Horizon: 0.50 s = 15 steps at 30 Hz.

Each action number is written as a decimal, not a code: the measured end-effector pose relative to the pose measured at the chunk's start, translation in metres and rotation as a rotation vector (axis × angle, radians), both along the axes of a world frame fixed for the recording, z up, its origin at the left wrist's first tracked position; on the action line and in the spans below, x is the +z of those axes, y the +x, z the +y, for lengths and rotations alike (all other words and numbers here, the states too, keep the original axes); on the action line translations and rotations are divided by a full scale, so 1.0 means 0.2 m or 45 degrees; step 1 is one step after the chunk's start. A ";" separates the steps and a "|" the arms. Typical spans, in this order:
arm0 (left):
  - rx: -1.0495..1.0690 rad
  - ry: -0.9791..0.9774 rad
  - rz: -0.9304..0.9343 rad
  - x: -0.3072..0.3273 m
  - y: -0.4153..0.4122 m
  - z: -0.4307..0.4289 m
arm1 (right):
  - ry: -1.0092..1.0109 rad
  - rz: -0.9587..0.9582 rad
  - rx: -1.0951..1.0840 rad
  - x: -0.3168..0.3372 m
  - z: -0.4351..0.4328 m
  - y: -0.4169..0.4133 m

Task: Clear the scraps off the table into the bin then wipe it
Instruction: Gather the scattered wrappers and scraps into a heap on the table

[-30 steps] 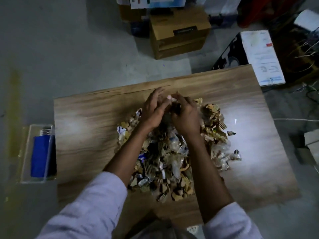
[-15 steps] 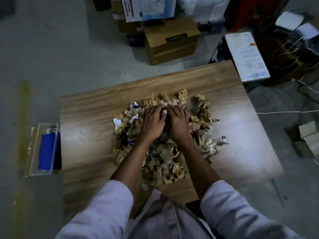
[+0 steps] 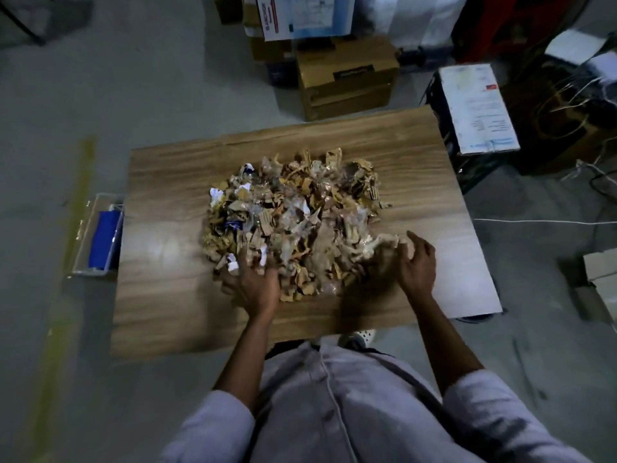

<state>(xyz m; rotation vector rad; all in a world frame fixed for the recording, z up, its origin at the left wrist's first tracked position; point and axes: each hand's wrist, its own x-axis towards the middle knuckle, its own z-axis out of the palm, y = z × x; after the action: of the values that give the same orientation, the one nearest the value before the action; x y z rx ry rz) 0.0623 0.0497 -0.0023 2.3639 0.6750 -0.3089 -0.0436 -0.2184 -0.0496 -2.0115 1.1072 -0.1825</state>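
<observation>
On the table (image 3: 167, 295), the left hand (image 3: 257, 285) has its fingers buried in the scraps (image 3: 293, 212), grip untellable; the blurred right hand (image 3: 415, 265) cups their right edge, loosely open.

mixed scrap heap (image 3: 293, 215), mid wooden table (image 3: 167, 295)

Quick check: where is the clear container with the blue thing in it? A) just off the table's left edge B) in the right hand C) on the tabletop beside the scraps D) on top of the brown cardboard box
A: the clear container sits outside the left edge of the table, apart from the scrap pile.
</observation>
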 end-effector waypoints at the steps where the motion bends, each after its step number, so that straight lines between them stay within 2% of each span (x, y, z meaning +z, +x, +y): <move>1: 0.077 0.049 0.135 -0.03 0.00 0.02 | 0.065 0.060 -0.011 -0.02 -0.02 -0.02; 3: 0.183 -0.001 0.232 -0.03 0.01 0.03 | 0.136 0.132 0.046 -0.05 -0.03 -0.02; 7: 0.254 -0.383 0.346 0.01 0.00 -0.06 | 0.172 0.169 0.246 -0.04 0.02 0.05; 11: 0.336 -0.467 0.216 -0.06 0.00 -0.11 | 0.218 0.154 0.439 -0.02 0.15 0.12; 15: 0.408 -0.853 0.191 0.05 -0.05 -0.19 | 0.322 0.088 0.497 0.05 0.27 0.17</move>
<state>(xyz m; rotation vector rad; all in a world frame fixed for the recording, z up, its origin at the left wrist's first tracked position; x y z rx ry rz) 0.0525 0.0116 0.0073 1.5842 0.8483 -0.4843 -0.0096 -0.1648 -0.0406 -1.9689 0.7166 0.2197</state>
